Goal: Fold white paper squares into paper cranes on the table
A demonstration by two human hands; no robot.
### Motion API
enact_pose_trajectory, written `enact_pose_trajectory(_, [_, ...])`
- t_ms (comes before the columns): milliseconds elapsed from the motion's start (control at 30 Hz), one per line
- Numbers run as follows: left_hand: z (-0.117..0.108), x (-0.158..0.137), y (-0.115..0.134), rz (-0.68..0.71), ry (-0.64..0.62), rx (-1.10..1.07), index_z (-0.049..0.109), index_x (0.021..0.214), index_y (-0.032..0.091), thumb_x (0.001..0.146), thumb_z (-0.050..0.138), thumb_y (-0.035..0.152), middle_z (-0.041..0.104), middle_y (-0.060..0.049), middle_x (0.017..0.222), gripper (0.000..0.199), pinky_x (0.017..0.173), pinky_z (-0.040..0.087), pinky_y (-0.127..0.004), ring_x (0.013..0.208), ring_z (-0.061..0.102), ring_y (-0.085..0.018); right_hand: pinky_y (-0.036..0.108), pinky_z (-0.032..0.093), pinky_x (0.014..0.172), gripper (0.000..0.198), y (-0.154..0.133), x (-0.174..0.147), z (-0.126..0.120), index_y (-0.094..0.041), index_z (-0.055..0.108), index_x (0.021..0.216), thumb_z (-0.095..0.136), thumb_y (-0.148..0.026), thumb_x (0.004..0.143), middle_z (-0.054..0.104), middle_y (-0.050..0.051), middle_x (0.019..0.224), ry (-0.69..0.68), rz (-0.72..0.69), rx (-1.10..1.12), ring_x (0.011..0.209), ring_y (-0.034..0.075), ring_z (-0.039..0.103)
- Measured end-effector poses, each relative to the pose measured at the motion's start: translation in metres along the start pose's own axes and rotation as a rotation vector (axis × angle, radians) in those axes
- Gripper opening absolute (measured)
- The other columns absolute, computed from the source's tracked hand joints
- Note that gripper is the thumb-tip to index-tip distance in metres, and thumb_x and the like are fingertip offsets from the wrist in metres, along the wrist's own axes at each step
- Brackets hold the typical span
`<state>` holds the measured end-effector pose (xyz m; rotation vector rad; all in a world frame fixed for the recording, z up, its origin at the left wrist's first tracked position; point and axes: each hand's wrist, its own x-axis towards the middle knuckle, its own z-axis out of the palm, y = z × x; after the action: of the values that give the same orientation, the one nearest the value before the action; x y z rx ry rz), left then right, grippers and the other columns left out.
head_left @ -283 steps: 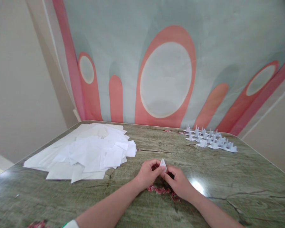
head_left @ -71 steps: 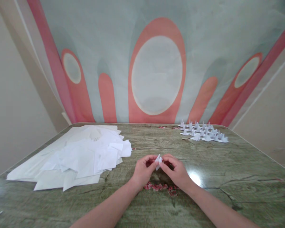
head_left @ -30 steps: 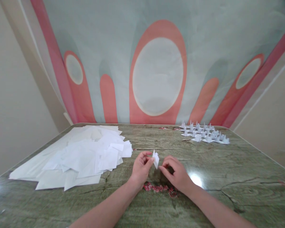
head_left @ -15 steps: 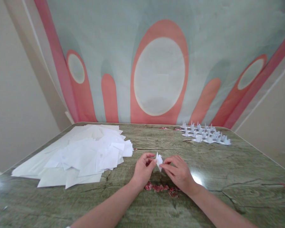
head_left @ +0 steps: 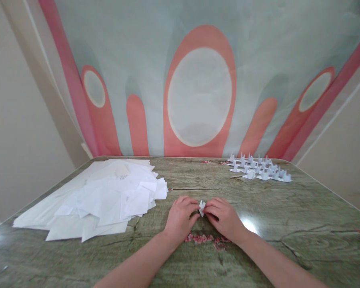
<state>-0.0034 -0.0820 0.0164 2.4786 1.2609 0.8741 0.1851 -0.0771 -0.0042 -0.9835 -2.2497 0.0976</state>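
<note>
Between my two hands is a small white origami crane (head_left: 201, 208), its folded points sticking up. My left hand (head_left: 183, 218) has its fingertips and thumb curled at the crane's left side. From the right, my right hand (head_left: 223, 218) pinches the other side with thumb and fingers. Much of the crane is hidden by my fingertips. Several finished paper cranes (head_left: 264, 173) stand in rows at the back right of the table, apart from my hands.
A wide, loose heap of white paper sheets (head_left: 108, 200) covers the left part of the wood-patterned table (head_left: 198, 268). A printed backdrop (head_left: 199, 96) with coral shapes rises behind the table's far edge. A tiny scrap (head_left: 5, 268) lies at the lower left.
The crane has come down slightly and turned, and less of it shows. My hands have closed in around it from both sides. The sheets and the standing cranes stay put.
</note>
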Motion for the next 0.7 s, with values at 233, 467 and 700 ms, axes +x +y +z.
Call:
enact_pose_trajectory(233, [0.0027, 0.0019, 0.0042, 0.057, -0.099, 0.105, 0.063, 0.089, 0.022, 0.081, 0.055, 0.019, 0.064, -0.002, 0.087, 0.012, 0.08, 0.04, -0.034, 0.092, 0.051, -0.02, 0.03, 0.04, 0.07, 0.014, -0.0011, -0.0011, -0.002, -0.021, 0.064, 0.083, 0.051, -0.015, 0.083, 0.063, 0.003, 0.078, -0.031, -0.004, -0.012, 0.075, 0.016, 0.056])
enact_pose_trajectory(467, [0.0013, 0.0015, 0.0047, 0.066, -0.135, 0.161, 0.063, 0.09, 0.022, 0.083, 0.053, 0.024, 0.065, -0.001, 0.088, 0.012, 0.08, 0.039, -0.032, 0.09, 0.052, -0.018, 0.032, 0.041, 0.071, 0.011, 0.0019, -0.0048, -0.0038, -0.022, 0.063, 0.086, 0.053, -0.019, 0.083, 0.062, 0.004, 0.083, -0.067, 0.026, 0.024, 0.079, 0.017, 0.056])
enact_pose_trajectory(700, [-0.0043, 0.0026, 0.0062, 0.125, -0.208, 0.263, 0.064, 0.09, 0.023, 0.084, 0.051, 0.025, 0.063, -0.001, 0.09, 0.014, 0.081, 0.038, -0.033, 0.093, 0.051, -0.019, 0.033, 0.042, 0.073, 0.017, 0.0013, -0.0066, -0.0073, -0.022, 0.063, 0.093, 0.052, -0.016, 0.082, 0.06, 0.005, 0.087, -0.108, 0.055, 0.028, 0.083, 0.018, 0.054])
